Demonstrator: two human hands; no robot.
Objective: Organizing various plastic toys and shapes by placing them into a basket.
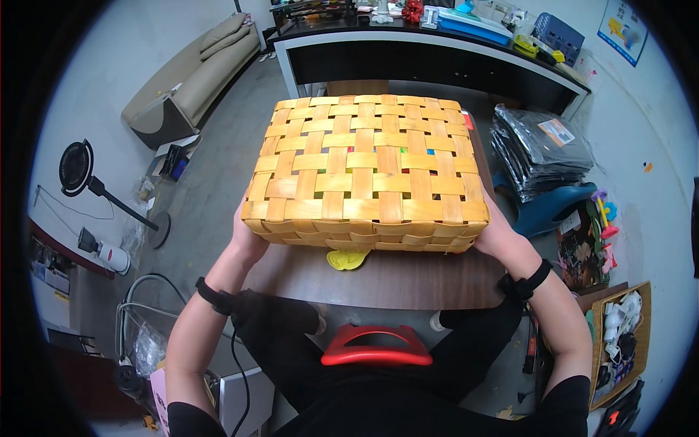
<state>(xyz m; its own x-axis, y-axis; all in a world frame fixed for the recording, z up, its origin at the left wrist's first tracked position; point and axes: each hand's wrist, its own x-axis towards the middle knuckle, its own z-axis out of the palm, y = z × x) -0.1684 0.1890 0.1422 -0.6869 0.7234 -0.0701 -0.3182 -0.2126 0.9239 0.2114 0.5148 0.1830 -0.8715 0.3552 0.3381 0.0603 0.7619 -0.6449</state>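
A woven wooden-strip basket (366, 162) is held upside down over a brown table (437, 277), its flat bottom facing up. My left hand (250, 239) grips its near left side, and my right hand (498, 230) grips the near right side. The fingers of both hands are mostly hidden by the basket. Small patches of red, green and blue show through gaps in the weave, but what they belong to cannot be made out. A flat yellow piece (346, 260) sticks out below the near rim, above the wood surface.
Behind the table stands a black and white desk (378, 62) with a blue tray (473, 28). Plastic-wrapped packages (542, 146) are stacked at right, above a blue chair (550, 207). A wicker basket of cables (622, 335) sits lower right. A red stool (376, 349) shows between my legs.
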